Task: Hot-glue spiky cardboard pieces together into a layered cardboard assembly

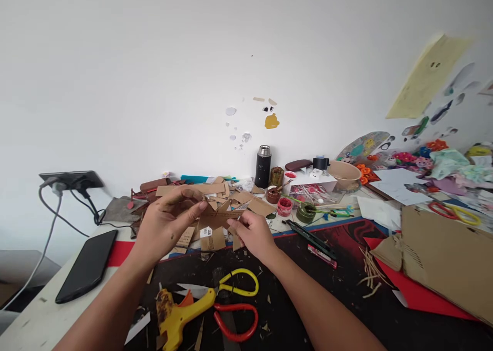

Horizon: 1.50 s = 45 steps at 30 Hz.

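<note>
My left hand (165, 225) is raised over the scrap pile, with thumb and forefinger brought together at the tips. Whatever lies between those tips is too small to make out. To its right, my right hand (256, 235) pinches the end of a narrow brown cardboard strip (216, 221), which extends toward the left hand. Behind both hands lie loose cardboard scraps (212, 239). Below them on the dark mat rest a yellow hot glue gun (185, 315) and scissors (235, 320) with one yellow and one red handle.
A black phone (88, 266) lies at left below a power strip (73, 179). Behind stand a black thermos (263, 167) and open paint jars (284, 207). A black cutter (311, 239) lies right of my hand; a large cardboard sheet (447, 263) is at far right.
</note>
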Each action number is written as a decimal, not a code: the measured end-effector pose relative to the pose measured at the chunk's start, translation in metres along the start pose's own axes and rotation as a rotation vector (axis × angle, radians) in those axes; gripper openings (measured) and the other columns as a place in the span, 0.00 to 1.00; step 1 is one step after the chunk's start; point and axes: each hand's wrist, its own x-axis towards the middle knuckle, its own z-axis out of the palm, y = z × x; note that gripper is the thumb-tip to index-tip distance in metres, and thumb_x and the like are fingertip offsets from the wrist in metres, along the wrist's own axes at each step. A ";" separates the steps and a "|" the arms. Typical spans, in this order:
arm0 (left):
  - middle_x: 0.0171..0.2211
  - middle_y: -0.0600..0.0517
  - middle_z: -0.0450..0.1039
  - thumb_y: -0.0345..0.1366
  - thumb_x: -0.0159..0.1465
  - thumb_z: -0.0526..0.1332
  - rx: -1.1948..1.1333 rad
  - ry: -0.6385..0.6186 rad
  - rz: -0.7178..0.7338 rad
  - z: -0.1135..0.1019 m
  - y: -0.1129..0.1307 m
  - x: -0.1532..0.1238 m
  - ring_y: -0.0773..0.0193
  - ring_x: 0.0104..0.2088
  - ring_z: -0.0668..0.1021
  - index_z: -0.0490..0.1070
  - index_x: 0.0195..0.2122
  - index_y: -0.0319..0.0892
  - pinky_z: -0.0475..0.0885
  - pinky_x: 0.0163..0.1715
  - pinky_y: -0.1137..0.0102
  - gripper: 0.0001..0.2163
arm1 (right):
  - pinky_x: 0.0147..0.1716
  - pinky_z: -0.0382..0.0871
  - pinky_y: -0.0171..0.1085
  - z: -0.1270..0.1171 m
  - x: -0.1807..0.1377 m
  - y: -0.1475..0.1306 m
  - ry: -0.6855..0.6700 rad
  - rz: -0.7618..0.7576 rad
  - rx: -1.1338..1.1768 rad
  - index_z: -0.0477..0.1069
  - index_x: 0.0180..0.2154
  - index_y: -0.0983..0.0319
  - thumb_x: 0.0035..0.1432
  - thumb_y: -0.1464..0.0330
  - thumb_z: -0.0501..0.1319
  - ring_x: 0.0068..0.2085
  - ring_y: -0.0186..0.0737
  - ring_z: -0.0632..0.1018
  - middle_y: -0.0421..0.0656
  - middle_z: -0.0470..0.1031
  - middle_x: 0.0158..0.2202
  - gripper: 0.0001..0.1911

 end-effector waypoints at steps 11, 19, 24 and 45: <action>0.38 0.49 0.84 0.44 0.69 0.74 0.006 -0.024 0.096 -0.002 0.005 -0.002 0.58 0.37 0.84 0.84 0.38 0.47 0.81 0.37 0.67 0.08 | 0.26 0.60 0.37 0.000 0.002 0.005 0.039 -0.070 -0.182 0.64 0.26 0.55 0.72 0.49 0.65 0.24 0.41 0.72 0.38 0.70 0.20 0.26; 0.38 0.49 0.83 0.43 0.70 0.74 -0.009 -0.046 0.128 -0.004 0.006 -0.002 0.59 0.38 0.83 0.85 0.38 0.47 0.80 0.38 0.67 0.06 | 0.25 0.60 0.37 0.000 0.001 0.003 0.017 -0.039 -0.158 0.62 0.26 0.54 0.71 0.52 0.67 0.22 0.40 0.72 0.36 0.69 0.18 0.25; 0.37 0.49 0.83 0.42 0.71 0.73 -0.010 -0.051 0.139 -0.003 0.007 -0.002 0.58 0.38 0.83 0.84 0.37 0.47 0.79 0.37 0.68 0.06 | 0.24 0.59 0.37 0.000 0.001 0.004 0.030 -0.048 -0.173 0.61 0.25 0.54 0.70 0.52 0.67 0.22 0.40 0.72 0.37 0.70 0.19 0.26; 0.37 0.48 0.85 0.45 0.68 0.75 -0.030 -0.016 0.102 0.000 0.011 -0.003 0.56 0.38 0.84 0.85 0.36 0.48 0.81 0.36 0.67 0.09 | 0.25 0.60 0.37 -0.001 0.001 0.002 0.040 -0.073 -0.207 0.62 0.25 0.54 0.73 0.48 0.65 0.23 0.40 0.73 0.37 0.70 0.19 0.28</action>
